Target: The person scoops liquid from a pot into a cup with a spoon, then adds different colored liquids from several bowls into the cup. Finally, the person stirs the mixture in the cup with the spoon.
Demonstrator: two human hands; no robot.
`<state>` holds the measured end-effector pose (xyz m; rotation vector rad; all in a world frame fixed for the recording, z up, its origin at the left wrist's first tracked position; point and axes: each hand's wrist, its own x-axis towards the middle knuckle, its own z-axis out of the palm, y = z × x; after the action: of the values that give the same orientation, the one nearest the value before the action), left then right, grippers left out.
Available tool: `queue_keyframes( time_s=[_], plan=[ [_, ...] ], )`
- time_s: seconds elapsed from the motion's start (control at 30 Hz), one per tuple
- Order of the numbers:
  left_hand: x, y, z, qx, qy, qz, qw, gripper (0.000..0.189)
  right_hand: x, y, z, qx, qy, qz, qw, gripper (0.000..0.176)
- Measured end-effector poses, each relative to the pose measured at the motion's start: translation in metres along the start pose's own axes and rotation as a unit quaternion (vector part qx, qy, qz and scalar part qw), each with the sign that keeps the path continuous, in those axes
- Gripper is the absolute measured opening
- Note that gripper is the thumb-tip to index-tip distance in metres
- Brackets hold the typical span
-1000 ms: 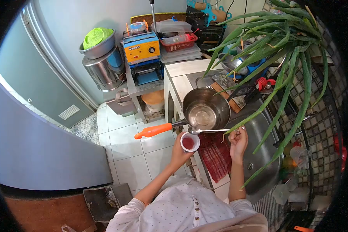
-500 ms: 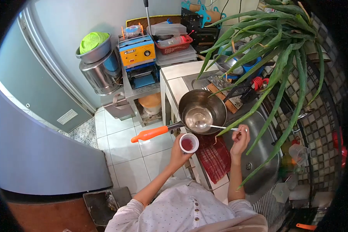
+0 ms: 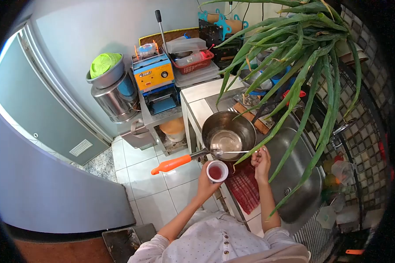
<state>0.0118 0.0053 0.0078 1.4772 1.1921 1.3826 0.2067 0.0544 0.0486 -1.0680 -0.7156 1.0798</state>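
Observation:
My left hand [image 3: 205, 185] is closed around a small white cup [image 3: 224, 166] with something dark red inside, held beside the saucepan's near rim. In my right hand [image 3: 261, 165] is the end of a thin spoon [image 3: 237, 152], which reaches leftward over the rim. Its bowl is low in the steel saucepan [image 3: 243, 127], at the near left of what looks like clear liquid. The pan's orange handle [image 3: 171, 164] sticks out to the left over the counter edge. Under my right hand lies a red checked cloth [image 3: 245, 188].
A steel sink [image 3: 300, 179] lies to the right. Long green onion leaves [image 3: 300, 83] hang over the counter and partly in front of the pan. At the back stand an orange and blue sealing machine [image 3: 153, 74], a red basket [image 3: 195, 65] and a steel pot [image 3: 114, 98].
The spoon's bowl has moved left and toward me inside the saucepan, and my right hand has shifted slightly left. My left hand still holds the cup. The camera view has shifted a little.

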Motion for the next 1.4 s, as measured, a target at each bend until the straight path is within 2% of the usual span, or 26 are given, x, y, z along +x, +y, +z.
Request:
queue_keyframes(
  time_s=[0.07, 0.3, 0.43, 0.5, 0.57, 0.8, 0.87, 0.9, 0.97, 1.03, 1.1, 1.17, 1.27, 1.4],
  plan=[
    [0.001, 0.000, 0.000, 0.000, 0.003, 0.009, 1.000, 0.061, 0.001, -0.007, -0.002, 0.067, -0.014, 0.033, 0.997, 0.017],
    [0.001, 0.003, 0.000, 0.004, 0.015, 0.022, 1.000, 0.063, -0.011, -0.033, 0.002, 0.090, -0.024, 0.017, 0.995, 0.019],
    [0.002, 0.006, 0.000, 0.008, 0.020, 0.013, 1.000, 0.063, -0.020, -0.041, -0.002, 0.055, -0.066, -0.010, 0.996, 0.020],
    [0.004, 0.010, -0.002, 0.040, 0.021, 0.044, 0.998, 0.063, -0.026, -0.045, -0.005, 0.036, -0.073, -0.022, 0.996, 0.020],
    [0.003, 0.005, -0.001, 0.031, 0.012, 0.029, 0.999, 0.066, -0.031, -0.049, -0.005, -0.031, -0.123, -0.088, 0.988, 0.022],
    [0.000, 0.010, -0.003, 0.019, 0.013, 0.024, 0.999, 0.064, -0.023, -0.044, -0.013, -0.004, -0.112, -0.127, 0.986, 0.023],
    [-0.001, 0.008, -0.004, 0.023, 0.018, 0.027, 0.999, 0.065, -0.016, -0.038, -0.011, 0.023, -0.059, -0.133, 0.989, 0.023],
    [-0.002, 0.007, -0.005, 0.026, 0.021, 0.029, 0.999, 0.065, -0.011, -0.034, -0.010, 0.024, -0.061, -0.133, 0.989, 0.023],
    [-0.002, 0.008, -0.008, 0.022, 0.021, 0.029, 0.999, 0.066, -0.004, -0.028, -0.006, -0.043, -0.038, -0.135, 0.989, 0.025],
    [-0.002, 0.009, -0.010, 0.018, 0.020, 0.028, 0.999, 0.066, -0.003, -0.021, -0.002, -0.080, -0.036, -0.127, 0.988, 0.025],
    [-0.003, 0.009, -0.012, 0.023, 0.026, 0.035, 0.999, 0.066, -0.001, -0.010, 0.001, -0.137, -0.053, -0.056, 0.988, 0.025],
    [-0.004, 0.010, -0.012, 0.017, 0.031, 0.035, 0.999, 0.066, 0.000, -0.003, 0.000, -0.161, -0.083, -0.053, 0.982, 0.024],
    [-0.004, 0.011, -0.013, 0.004, 0.036, 0.035, 0.999, 0.065, -0.001, 0.000, 0.002, -0.100, -0.088, -0.045, 0.990, 0.022],
    [-0.003, 0.010, -0.012, 0.007, 0.039, 0.043, 0.998, 0.063, -0.004, -0.010, -0.001, -0.014, -0.023, -0.001, 1.000, 0.018]
  ],
)
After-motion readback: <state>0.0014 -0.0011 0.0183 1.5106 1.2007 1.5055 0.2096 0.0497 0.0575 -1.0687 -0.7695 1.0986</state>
